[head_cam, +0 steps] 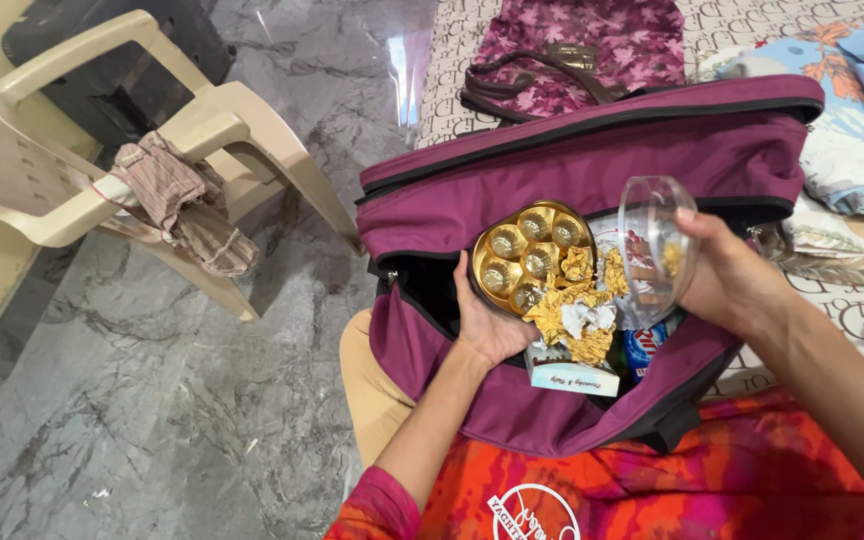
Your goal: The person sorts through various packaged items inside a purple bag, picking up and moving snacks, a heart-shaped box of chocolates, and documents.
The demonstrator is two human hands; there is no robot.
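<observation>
While the left hand cups the gold heart-shaped chocolate tray from beneath, its grip closed around the tray's lower left rim, the right hand holds the clear plastic lid swung off to the right and tipped nearly upright, fingers clasped on its far edge. By the look of it the box is already opened: the lid is fully off the tray, several gold paper cups sit in the upper half, seemingly empty though that is hard to tell, and a heap of crumpled gold foil wrappers lies across the lower right. Both pieces hover just above the mouth of the open maroon travel bag, which still holds a white carton and a blue packet directly under the tray. Room here is tight: the bag's zipped rim rings the hands closely in front and at both sides, and the lid stands close to the rim's right side. Outward, the bag rests at the bed's left edge, against the person's lap; a floral maroon handbag and folded blue cloth lie behind it. Left of the bed, open marble floor runs to a beige plastic chair with a rag draped on it.
</observation>
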